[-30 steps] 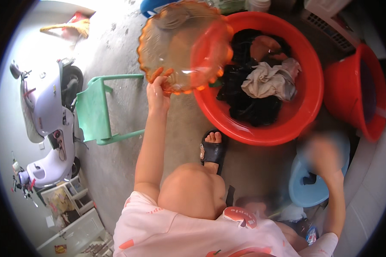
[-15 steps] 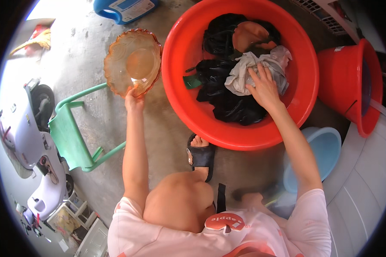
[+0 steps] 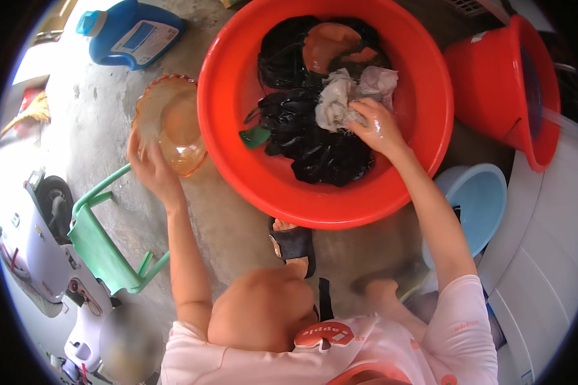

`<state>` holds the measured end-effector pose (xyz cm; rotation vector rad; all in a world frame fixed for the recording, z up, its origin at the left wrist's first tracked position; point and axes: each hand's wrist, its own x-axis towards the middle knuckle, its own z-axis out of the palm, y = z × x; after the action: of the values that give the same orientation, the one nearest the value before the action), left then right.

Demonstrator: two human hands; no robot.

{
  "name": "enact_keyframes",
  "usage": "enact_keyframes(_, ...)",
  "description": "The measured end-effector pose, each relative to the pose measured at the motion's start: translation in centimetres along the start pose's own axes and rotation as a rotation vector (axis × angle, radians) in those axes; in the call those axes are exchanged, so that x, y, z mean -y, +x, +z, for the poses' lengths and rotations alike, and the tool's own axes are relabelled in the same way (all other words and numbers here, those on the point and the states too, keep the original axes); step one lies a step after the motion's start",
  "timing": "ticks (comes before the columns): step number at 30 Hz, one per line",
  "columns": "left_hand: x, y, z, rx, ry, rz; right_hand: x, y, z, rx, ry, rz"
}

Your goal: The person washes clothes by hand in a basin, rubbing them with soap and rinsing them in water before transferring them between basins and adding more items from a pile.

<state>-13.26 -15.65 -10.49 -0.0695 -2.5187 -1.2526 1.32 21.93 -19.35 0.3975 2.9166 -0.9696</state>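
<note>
In the large red tub [image 3: 221, 173], my right hand [image 3: 374, 127] is closed on a wet, whitish cloth [image 3: 336, 106]. Dark, soaked fabric [image 3: 331, 163] lies under and around the cloth, with shallow water about it. To the tub's left, an amber scalloped bowl [image 3: 181, 125] rests on the floor close to the tub wall. My left hand [image 3: 155, 170] is beside the bowl's near left rim, its fingers apart and partly blurred, with nothing gripped. An orange-brown round patch [image 3: 327, 48] shows among the dark fabric at the tub's far side.
A blue detergent jug [image 3: 135, 38] stands beyond the bowl. A green stool [image 3: 106, 247] lies tipped on the left, with a scooter [image 3: 38, 256] farther out. At right are a tilted red bucket [image 3: 488, 83] and a light blue basin [image 3: 475, 205]. My sandalled foot [image 3: 292, 247] is near the tub.
My left hand has let go of the bowl's near edge and moved to its left side. The bowl now rests on the floor. My right hand has gone from lying flat to gripping the cloth.
</note>
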Motion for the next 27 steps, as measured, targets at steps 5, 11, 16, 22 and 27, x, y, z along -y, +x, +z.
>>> enact_keyframes(5, -11.7, -3.2, 13.0, 0.894, -0.194, 0.346, -1.9, -1.8, -1.5, -0.008, -0.183, 0.281)
enact_keyframes(11, -5.6, -8.5, 23.8, 0.937, 0.300, 0.928, -2.1, -0.6, 0.5, 0.058, -0.277, 0.451)
enact_keyframes(16, -4.2, -8.3, 25.0, 0.783, 0.274, 0.862, -3.6, 0.5, 1.7, 0.037, -0.265, 0.546)
enact_keyframes(22, -4.7, -6.7, 22.4, 0.959, 0.105, 0.624, -0.7, -1.8, -6.0, 0.027, -0.098, 0.281)
enact_keyframes(27, -8.6, -4.5, 18.4, 1.037, -0.411, 0.069, 2.5, -4.3, -13.0, -0.127, 0.621, 0.103)
